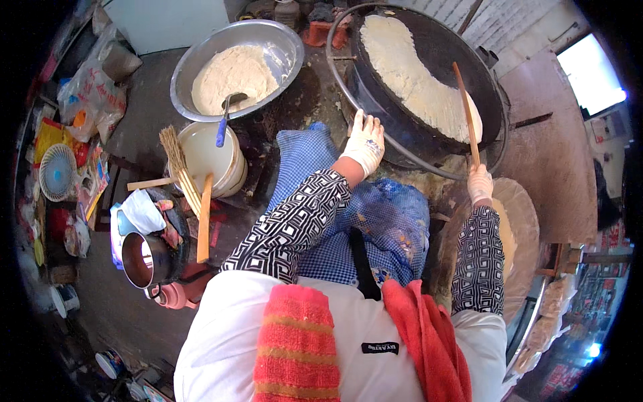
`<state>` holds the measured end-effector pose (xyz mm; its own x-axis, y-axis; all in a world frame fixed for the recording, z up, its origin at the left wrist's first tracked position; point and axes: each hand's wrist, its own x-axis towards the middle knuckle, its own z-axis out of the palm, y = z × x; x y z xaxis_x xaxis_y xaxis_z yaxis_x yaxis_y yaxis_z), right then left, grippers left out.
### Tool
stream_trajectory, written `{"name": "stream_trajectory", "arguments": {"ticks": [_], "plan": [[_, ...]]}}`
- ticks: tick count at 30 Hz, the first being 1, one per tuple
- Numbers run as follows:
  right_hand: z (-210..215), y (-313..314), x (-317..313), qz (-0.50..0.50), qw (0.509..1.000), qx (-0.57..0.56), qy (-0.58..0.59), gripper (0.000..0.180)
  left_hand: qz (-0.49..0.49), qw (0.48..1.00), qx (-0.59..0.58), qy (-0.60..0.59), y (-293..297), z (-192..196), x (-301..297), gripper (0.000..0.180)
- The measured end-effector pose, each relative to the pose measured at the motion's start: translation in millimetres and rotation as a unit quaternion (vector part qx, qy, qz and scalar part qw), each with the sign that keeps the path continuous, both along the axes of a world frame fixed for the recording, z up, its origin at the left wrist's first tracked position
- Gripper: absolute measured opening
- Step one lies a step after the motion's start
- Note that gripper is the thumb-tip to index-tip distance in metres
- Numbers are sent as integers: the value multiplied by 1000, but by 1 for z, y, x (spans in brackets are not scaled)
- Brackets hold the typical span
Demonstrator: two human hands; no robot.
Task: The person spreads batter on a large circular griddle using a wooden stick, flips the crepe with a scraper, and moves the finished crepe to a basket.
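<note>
A person seen from their own head leans over a round black griddle (462,53) at the upper right of the frame. Pale batter (415,84) lies on it in a thick crescent, from the top edge down to the lower right of the disc, leaving the rest of the surface dark.

The gloved right hand (480,184), right of centre, grips the near end of a flat wooden stick (467,110). Its fingers are curled around the wood; the fingertips are hidden, so their exact pinch cannot be told. The stick reaches over the crescent's lower end, and holding it by the end probably keeps the hand off the hot plate.

The gloved left hand (364,146), at upper centre, lies at the metal hoop (340,84) circling the griddle, its fingers stretched out and nearly together, gripping nothing visible. It seems placed there as a support.

At upper left, a wide steel bowl (182,80) holds more pale mixture (231,74). A ladle (222,127) rests in it, blue handle over the rim, likely to stay clean and reachable. Below stands a white bucket (236,164) with a straw brush (175,154) and a wooden paddle (204,224) leaning at its side, handy to the left.
</note>
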<state>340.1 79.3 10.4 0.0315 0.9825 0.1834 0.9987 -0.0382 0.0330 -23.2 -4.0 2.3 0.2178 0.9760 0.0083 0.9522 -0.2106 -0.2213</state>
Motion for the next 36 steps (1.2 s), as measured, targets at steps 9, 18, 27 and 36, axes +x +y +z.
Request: {"name": "stream_trajectory", "arguments": {"ticks": [9,18,27,36], "plan": [[14,4,-22,-2,999,-26,42,34,62,997,18,-52,22,-5,-34,48],[20,-10,-14,-14,998,-25,51,35,122,991,54,-12,36,-4,-54,63],[21,-8,-12,-62,996,-54,33,39,-5,998,56,-33,-2,-8,14,69],[13,-8,-8,-35,997,-53,44,35,8,999,40,-10,15,-5,-14,61]]}}
